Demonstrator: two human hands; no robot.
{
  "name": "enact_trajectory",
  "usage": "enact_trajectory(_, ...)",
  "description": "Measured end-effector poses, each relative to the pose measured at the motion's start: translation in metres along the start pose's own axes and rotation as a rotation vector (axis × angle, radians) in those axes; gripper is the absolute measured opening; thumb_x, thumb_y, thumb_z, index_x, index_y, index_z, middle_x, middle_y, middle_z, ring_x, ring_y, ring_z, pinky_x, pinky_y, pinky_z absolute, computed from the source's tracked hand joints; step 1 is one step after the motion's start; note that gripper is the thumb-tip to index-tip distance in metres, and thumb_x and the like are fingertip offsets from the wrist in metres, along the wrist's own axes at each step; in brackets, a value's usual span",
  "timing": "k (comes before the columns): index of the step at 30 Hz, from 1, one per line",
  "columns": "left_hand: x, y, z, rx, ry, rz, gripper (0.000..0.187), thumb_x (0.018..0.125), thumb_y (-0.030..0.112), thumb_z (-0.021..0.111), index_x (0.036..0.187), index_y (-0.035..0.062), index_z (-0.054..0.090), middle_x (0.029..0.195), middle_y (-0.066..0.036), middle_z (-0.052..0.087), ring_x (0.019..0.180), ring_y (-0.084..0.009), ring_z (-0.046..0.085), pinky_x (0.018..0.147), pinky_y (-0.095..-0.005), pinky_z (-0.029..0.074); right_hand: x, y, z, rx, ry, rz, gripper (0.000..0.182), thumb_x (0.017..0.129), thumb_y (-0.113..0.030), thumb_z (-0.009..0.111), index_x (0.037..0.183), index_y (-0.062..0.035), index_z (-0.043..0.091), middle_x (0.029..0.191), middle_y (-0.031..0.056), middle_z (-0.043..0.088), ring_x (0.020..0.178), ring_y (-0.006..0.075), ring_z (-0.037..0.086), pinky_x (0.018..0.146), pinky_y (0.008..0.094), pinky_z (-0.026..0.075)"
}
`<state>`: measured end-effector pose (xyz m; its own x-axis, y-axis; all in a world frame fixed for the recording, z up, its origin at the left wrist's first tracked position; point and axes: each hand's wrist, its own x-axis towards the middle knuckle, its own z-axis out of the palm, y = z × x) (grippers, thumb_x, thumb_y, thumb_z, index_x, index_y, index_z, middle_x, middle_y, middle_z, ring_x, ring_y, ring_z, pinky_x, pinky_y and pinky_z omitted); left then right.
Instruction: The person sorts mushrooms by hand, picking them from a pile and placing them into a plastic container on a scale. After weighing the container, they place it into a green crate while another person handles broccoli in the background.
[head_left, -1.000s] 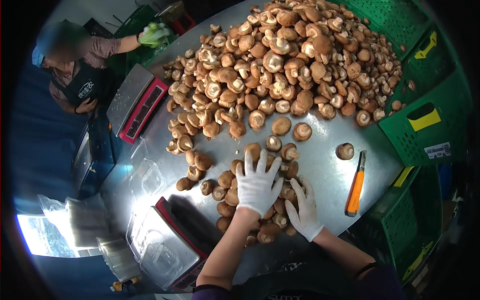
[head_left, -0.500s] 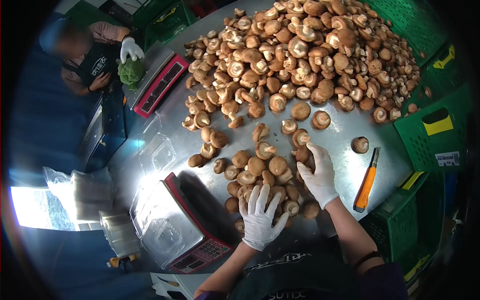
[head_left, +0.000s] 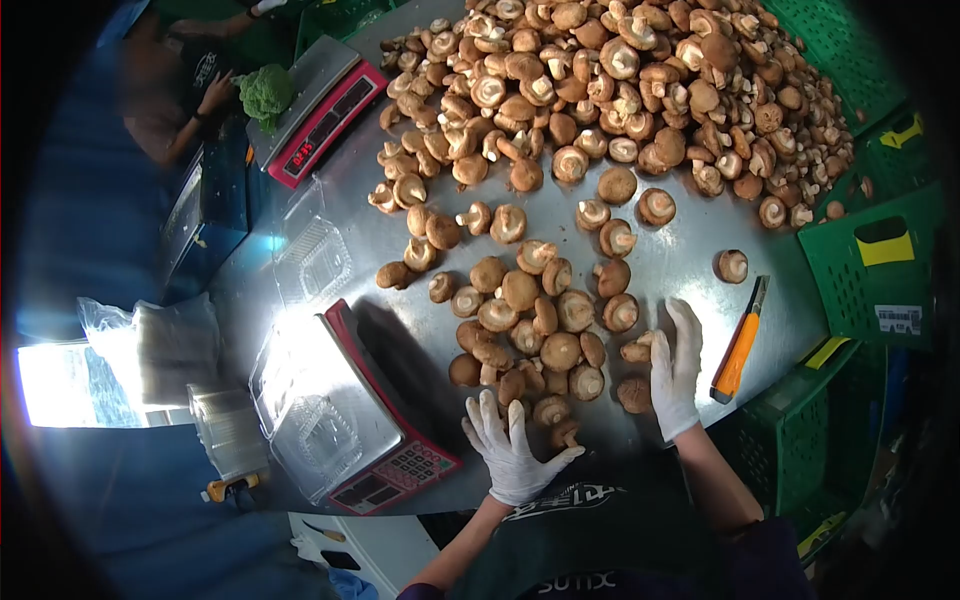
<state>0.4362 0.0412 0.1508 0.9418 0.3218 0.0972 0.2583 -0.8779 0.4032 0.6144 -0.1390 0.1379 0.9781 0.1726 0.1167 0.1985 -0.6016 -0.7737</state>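
Both of my hands wear white gloves. With fingers spread, my left hand is at the near edge of a loose group of brown shiitake mushrooms. Just right of its fingertips lies a mushroom, with another close to the thumb. My right hand stands on the right side of the group, thumb and fingers apart. At its thumb lies a small mushroom, overlapping the thumb's edge in this view. One dark-capped mushroom sits beside that wrist.
A large shiitake pile covers the far table. An orange utility knife lies right, near green crates. Left are a red scale with a clear plastic tray, and another scale with broccoli beside a co-worker.
My left hand has come off the mushrooms toward me; my right hand has moved right and nearer. Several mushrooms have shifted. The co-worker's gloved hand has left the broccoli.
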Motion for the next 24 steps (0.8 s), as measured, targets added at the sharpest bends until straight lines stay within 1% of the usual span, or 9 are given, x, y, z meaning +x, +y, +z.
enact_trajectory(2,-0.011,0.001,-0.001,0.044,-0.029,-0.081,0.134,0.058,0.070,0.085,0.157,0.0110,0.015,0.158,-0.032,0.013,0.143,-0.0598,0.013,0.105,-0.0778,0.016,-0.027,0.000,-0.015,-0.075,-0.084,-0.031,0.055,0.100,-0.021,0.056,0.147,0.0012,0.038,0.146,0.0273,0.041,0.139,0.0428,0.037,0.115,0.0511,0.032)
enact_trajectory(5,-0.021,0.002,0.001,0.122,-0.112,-0.194,0.132,0.058,0.068,0.086,0.156,0.0102,0.018,0.157,-0.033,0.013,0.143,-0.0607,0.011,0.104,-0.0775,0.016,-0.065,0.011,-0.008,-0.007,-0.146,-0.083,0.063,0.098,-0.028,0.058,0.149,0.0018,0.035,0.148,0.0288,0.038,0.140,0.0445,0.036,0.116,0.0520,0.029)
enact_trajectory(7,-0.021,0.004,0.003,0.145,-0.116,-0.195,0.128,0.057,0.062,0.087,0.154,0.0067,0.024,0.156,-0.035,0.018,0.144,-0.0557,0.018,0.104,-0.0743,0.021,-0.067,0.010,0.002,0.001,-0.201,-0.149,0.073,0.094,-0.034,0.063,0.150,0.0019,0.034,0.147,0.0309,0.038,0.139,0.0469,0.036,0.116,0.0523,0.030)
enact_trajectory(10,-0.010,0.005,0.003,0.193,-0.082,-0.147,0.127,0.056,0.057,0.088,0.153,0.0039,0.026,0.154,-0.037,0.024,0.142,-0.0477,0.030,0.103,-0.0662,0.027,-0.053,-0.004,0.018,0.093,-0.175,-0.152,0.068,0.095,-0.030,0.064,0.149,0.0008,0.037,0.147,0.0292,0.040,0.137,0.0443,0.040,0.114,0.0490,0.034)
enact_trajectory(16,0.040,0.010,-0.005,0.077,-0.122,-0.160,0.132,0.055,0.055,0.089,0.157,0.0068,0.020,0.157,-0.040,0.014,0.139,-0.0493,0.034,0.099,-0.0595,0.035,-0.008,-0.029,0.038,0.404,-0.238,-0.036,0.038,0.097,-0.019,0.063,0.132,-0.0025,0.062,0.136,0.0183,0.057,0.132,0.0316,0.050,0.112,0.0385,0.038)
enact_trajectory(18,0.052,0.007,-0.010,0.055,-0.133,-0.179,0.131,0.055,0.049,0.091,0.157,0.0090,0.019,0.157,-0.040,0.012,0.138,-0.0514,0.036,0.098,-0.0577,0.041,0.005,-0.034,0.043,0.466,-0.307,-0.029,0.037,0.097,-0.018,0.063,0.131,-0.0032,0.064,0.136,0.0174,0.057,0.132,0.0305,0.051,0.112,0.0371,0.038)
enact_trajectory(21,0.066,-0.004,-0.007,-0.138,-0.042,-0.177,0.127,0.056,0.037,0.091,0.157,0.0101,0.018,0.156,-0.040,0.010,0.136,-0.0535,0.037,0.103,-0.0560,0.042,0.014,-0.042,0.047,0.517,-0.395,-0.012,0.036,0.095,-0.016,0.065,0.129,-0.0049,0.066,0.134,0.0149,0.057,0.129,0.0275,0.052,0.111,0.0348,0.039)
enact_trajectory(22,0.072,-0.007,-0.006,-0.248,-0.014,-0.156,0.124,0.058,0.027,0.090,0.157,0.0104,0.017,0.156,-0.039,0.009,0.140,-0.0529,0.030,0.112,-0.0525,0.036,0.015,-0.041,0.050,0.527,-0.422,0.015,0.036,0.095,-0.016,0.065,0.130,-0.0052,0.066,0.135,0.0145,0.057,0.128,0.0271,0.052,0.111,0.0346,0.039)
enact_trajectory(24,0.075,-0.015,0.000,-0.264,0.002,-0.141,0.123,0.059,0.024,0.090,0.157,0.0102,0.017,0.157,-0.037,0.008,0.143,-0.0517,0.024,0.115,-0.0528,0.033,0.021,-0.038,0.050,0.498,-0.477,-0.015,0.040,0.094,-0.015,0.066,0.133,-0.0069,0.063,0.136,0.0127,0.055,0.127,0.0258,0.053,0.110,0.0336,0.039)
